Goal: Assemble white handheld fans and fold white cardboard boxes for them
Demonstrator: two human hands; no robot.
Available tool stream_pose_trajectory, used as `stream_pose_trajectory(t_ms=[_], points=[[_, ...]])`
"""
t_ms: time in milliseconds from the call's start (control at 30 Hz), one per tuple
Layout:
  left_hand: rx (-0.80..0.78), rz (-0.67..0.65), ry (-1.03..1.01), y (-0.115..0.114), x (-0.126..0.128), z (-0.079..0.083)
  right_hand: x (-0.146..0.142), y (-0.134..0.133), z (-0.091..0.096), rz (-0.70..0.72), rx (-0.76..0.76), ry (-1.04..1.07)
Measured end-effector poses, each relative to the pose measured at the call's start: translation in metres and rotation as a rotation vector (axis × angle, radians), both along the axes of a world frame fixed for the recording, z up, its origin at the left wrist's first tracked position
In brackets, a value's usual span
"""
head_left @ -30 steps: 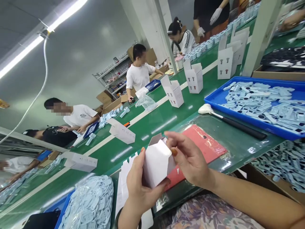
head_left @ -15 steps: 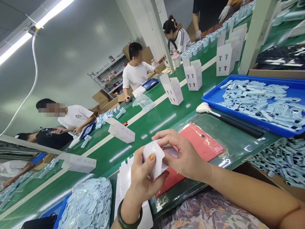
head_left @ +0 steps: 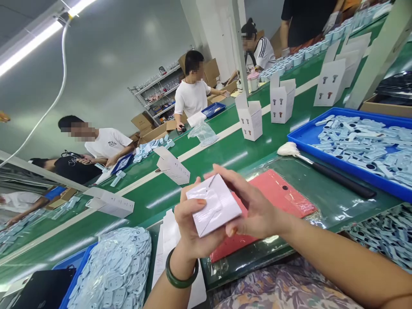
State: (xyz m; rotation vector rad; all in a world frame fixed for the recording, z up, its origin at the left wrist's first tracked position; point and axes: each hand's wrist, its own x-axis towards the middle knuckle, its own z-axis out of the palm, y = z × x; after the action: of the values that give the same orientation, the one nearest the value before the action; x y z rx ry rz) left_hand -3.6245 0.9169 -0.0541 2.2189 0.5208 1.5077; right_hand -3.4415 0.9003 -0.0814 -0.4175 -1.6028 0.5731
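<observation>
A small white cardboard box (head_left: pixel 214 208) is held between both hands, its closed end with folded flaps turned toward me. My left hand (head_left: pixel 189 223) wraps the box from the left, thumb lying across the flaps. On the other side, my right hand (head_left: pixel 254 206) grips it, fingers over the top edge and thumb near the lower corner. Beneath the hands lies a red sheet (head_left: pixel 277 193) in clear plastic. Flat white box blanks (head_left: pixel 167 240) are stacked beside my left wrist, which wears a dark green bangle.
Several open white boxes (head_left: pixel 251 122) stand on the green conveyor (head_left: pixel 212 159). A blue tray (head_left: pixel 299 133) of light blue parts and a black-handled tool (head_left: pixel 341 178) are at right. A bag of light blue parts (head_left: pixel 112 270) sits at lower left. Co-workers sit across the belt.
Both hands have turned the box so that its flapped end faces me, and the flaps now lie flat. The view has shifted slightly, moving the surroundings mostly rightward.
</observation>
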Motion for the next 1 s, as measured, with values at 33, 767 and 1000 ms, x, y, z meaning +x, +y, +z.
stream_pose_trajectory(t_ms=[33, 767, 1000], points=[[-0.125, -0.077, -0.037, -0.003, 0.002, -0.001, 0.0, 0.0, -0.001, -0.058, 0.053, -0.045], [-0.844, -0.356, -0.343, -0.013, 0.029, -0.022, 0.027, -0.026, -0.011, -0.399, 0.135, -0.434], [-0.735, -0.299, -0.521, -0.007, 0.043, -0.028, 0.01, -0.024, -0.013, -0.461, 0.02, -0.463]])
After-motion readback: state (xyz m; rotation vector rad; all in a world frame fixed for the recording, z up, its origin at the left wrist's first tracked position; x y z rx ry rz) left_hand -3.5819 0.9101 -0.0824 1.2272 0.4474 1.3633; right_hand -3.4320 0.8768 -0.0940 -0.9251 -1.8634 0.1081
